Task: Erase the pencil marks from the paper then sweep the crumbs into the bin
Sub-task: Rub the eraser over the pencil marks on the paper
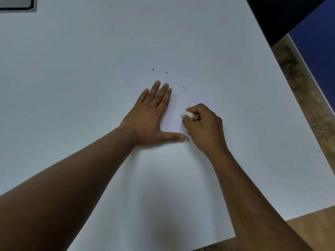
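The erasing step looked to be in hand; the left hand [151,113] lay flat, fingers spread, pinning the paper [181,73] to the white counter [63,78]; the right hand [204,124] kept a tight grip on a white eraser [188,115], its end at the sheet just beside the left hand; dark crumbs [153,69] lay scattered further up the sheet; no pencil marks could be made out; no bin was in view; sweeping would likely come next.
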{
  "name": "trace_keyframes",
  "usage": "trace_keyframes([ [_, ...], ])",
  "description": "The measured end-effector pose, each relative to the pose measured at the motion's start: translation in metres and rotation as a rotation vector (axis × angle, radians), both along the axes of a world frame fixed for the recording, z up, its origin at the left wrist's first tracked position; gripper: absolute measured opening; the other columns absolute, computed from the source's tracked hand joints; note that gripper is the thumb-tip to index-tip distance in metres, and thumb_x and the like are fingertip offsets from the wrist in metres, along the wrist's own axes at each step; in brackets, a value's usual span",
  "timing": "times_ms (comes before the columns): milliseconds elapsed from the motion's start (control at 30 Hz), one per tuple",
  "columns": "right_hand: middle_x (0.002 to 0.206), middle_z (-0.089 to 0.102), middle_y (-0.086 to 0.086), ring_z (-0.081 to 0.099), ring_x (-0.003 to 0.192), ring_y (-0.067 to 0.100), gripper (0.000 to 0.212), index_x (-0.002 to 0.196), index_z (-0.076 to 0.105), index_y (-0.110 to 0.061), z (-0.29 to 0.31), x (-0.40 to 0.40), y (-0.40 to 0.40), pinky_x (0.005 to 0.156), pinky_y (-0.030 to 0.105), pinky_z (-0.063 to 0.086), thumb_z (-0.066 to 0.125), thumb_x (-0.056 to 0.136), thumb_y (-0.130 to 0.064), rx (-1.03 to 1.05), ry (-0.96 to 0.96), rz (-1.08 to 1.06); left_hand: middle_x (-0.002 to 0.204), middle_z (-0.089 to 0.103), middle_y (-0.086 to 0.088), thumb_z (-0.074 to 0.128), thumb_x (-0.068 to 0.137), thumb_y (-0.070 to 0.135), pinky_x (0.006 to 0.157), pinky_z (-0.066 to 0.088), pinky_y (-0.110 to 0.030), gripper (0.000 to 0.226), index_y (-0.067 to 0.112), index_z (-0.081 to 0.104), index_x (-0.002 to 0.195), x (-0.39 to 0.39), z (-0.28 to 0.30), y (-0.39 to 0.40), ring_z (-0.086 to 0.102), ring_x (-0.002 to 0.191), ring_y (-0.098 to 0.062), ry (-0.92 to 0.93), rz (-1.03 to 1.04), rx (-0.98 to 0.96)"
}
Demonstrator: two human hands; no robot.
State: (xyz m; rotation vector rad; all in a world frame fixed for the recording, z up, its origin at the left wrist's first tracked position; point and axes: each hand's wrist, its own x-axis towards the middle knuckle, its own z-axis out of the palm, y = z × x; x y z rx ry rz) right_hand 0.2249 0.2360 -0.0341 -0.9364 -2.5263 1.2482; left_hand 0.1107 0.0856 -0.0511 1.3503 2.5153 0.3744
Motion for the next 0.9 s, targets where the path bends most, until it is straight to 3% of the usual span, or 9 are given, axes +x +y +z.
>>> trace_keyframes([
  [67, 0.073, 0.058, -0.014, 0.061, 0.071, 0.004, 0.017, 0.103, 0.065, -0.021, 0.002, -0.002, 0.001, 0.066, 0.019, 0.047, 0.067, 0.088, -0.028, 0.015, -0.015, 0.023, 0.172, -0.015, -0.002, 0.032, 0.070, 0.101, 0.128, -0.007, -0.043, 0.135, 0.012, -0.011, 0.163, -0.003, -0.001, 0.004, -0.023, 0.155, -0.016, -0.006, -0.013, -0.024],
  [167, 0.068, 0.054, -0.015, 0.054, 0.064, 0.000, 0.018, 0.103, 0.065, -0.018, 0.004, -0.009, -0.011, 0.061, 0.010, 0.041, 0.068, 0.086, -0.026, 0.081, -0.011, 0.066, 0.171, -0.017, -0.004, 0.013, 0.067, 0.104, 0.128, -0.007, -0.044, 0.134, 0.012, -0.010, 0.163, -0.003, -0.004, 0.002, -0.022, 0.156, -0.018, 0.043, -0.030, -0.086],
  [367, 0.072, 0.059, -0.006, 0.056, 0.065, 0.014, 0.012, 0.098, 0.060, -0.014, 0.002, -0.028, -0.040, 0.060, 0.026, 0.043, 0.059, 0.090, -0.024, 0.246, 0.003, 0.156, 0.172, -0.004, -0.010, 0.018, 0.082, 0.081, 0.128, -0.005, -0.045, 0.110, 0.009, 0.006, 0.164, -0.003, -0.012, -0.001, -0.010, 0.158, -0.023, 0.112, -0.036, -0.020],
  [467, 0.085, 0.067, 0.004, 0.060, 0.074, 0.023, 0.016, 0.102, 0.058, -0.012, 0.004, -0.028, -0.034, 0.062, 0.027, 0.040, 0.056, 0.091, -0.022, 0.341, -0.037, 0.122, 0.172, -0.009, -0.008, 0.015, 0.078, 0.091, 0.128, -0.005, -0.046, 0.118, 0.010, 0.000, 0.163, -0.002, -0.010, 0.000, -0.014, 0.158, -0.022, 0.100, -0.038, -0.059],
  [567, 0.091, 0.069, 0.011, 0.064, 0.085, 0.033, 0.020, 0.104, 0.059, -0.011, 0.006, -0.019, -0.011, 0.070, 0.033, 0.046, 0.057, 0.088, -0.022, 0.360, -0.071, -0.029, 0.170, -0.020, -0.003, 0.013, 0.071, 0.102, 0.128, -0.005, -0.047, 0.130, 0.013, -0.009, 0.163, -0.002, -0.005, 0.002, -0.023, 0.156, -0.018, 0.089, -0.015, -0.119],
  [700, 0.086, 0.068, 0.007, 0.062, 0.080, 0.030, 0.018, 0.100, 0.058, -0.011, 0.004, 0.000, 0.020, 0.072, 0.034, 0.048, 0.057, 0.086, -0.022, 0.339, -0.102, -0.149, 0.170, -0.023, -0.002, 0.016, 0.070, 0.104, 0.128, -0.007, -0.046, 0.132, 0.014, -0.011, 0.163, -0.001, -0.003, 0.003, -0.026, 0.154, -0.017, 0.078, -0.006, -0.132],
  [900, 0.075, 0.066, 0.003, 0.062, 0.072, 0.025, 0.015, 0.096, 0.060, -0.012, 0.002, -0.005, 0.005, 0.065, 0.029, 0.046, 0.060, 0.087, -0.023, 0.266, -0.025, -0.150, 0.170, -0.021, -0.003, 0.014, 0.070, 0.103, 0.128, -0.007, -0.047, 0.132, 0.013, -0.010, 0.163, -0.001, -0.003, 0.003, -0.025, 0.155, -0.018, 0.090, -0.008, -0.124],
])
